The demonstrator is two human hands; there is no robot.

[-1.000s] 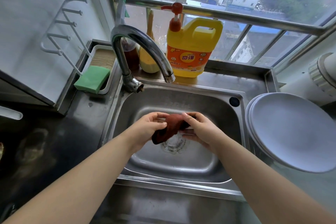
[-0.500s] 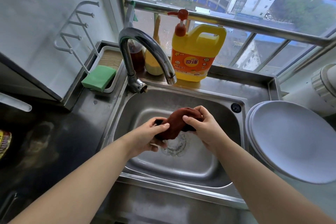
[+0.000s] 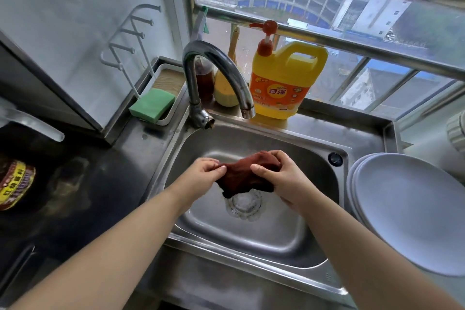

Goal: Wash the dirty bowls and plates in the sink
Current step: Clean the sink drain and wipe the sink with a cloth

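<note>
1. Where the scene begins at far left, a dark desk (image 3: 83, 184) carries a labelled jar (image 3: 15, 185) at the frame's edge.
2. Farther back, a green sponge (image 3: 152, 103) lies in a white tray (image 3: 164, 121) beside the curved tap (image 3: 214, 78).
3. Behind the tap, on the window ledge, stands a yellow detergent jug (image 3: 284, 83) with a red pump.
4. At centre is the steel sink (image 3: 191, 156), its drain showing; no water runs from the tap.
5. Over the sink, the left hand (image 3: 205, 171) pinches one end of a dark red cloth (image 3: 247, 175).
6. Its other end is bunched in the right hand (image 3: 281, 180), whose fingers curl round it; the cloth's long axis runs left to right between them.
7. At right, a stack of white plates (image 3: 407, 211) rests on the sink's rim, just beside the right arm.
8. Judging from this, the right hand is nearer the plates, which lie to its right, so reaching one likely falls to that hand.
9. No bowls are visible.
</note>
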